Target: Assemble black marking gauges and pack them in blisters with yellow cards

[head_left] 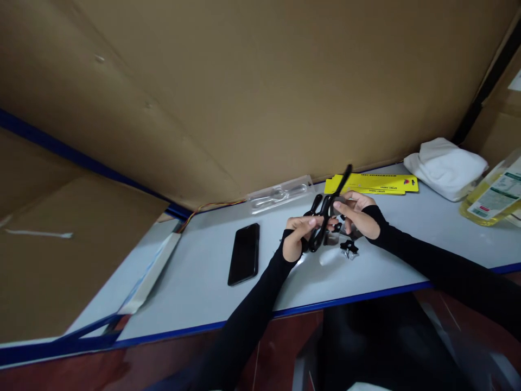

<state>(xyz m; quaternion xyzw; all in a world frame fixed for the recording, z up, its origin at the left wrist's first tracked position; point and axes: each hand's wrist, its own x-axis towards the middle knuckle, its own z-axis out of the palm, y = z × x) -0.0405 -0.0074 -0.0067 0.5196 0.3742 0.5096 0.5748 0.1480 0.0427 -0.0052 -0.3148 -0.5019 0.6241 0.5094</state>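
Observation:
My left hand [300, 232] is closed around a black tool with several slim arms [324, 214], whose exact kind I cannot make out. One long arm of it points up and away toward the cardboard wall. My right hand [358, 215] has its fingers bent at the right side of the same black tool, thumb against it; the fingertips are partly hidden. Just below the right hand, black star-shaped knobs [349, 248] with shiny metal parts lie on the white table [195, 293].
A black phone [244, 254] lies left of my hands. Behind are a clear plastic blister pack [280, 194] and yellow printed cards [378, 183]. At the right stand a white cloth bundle [445, 165] and a bottle of yellow liquid [494, 193]. A cardboard wall [260, 92] rises behind.

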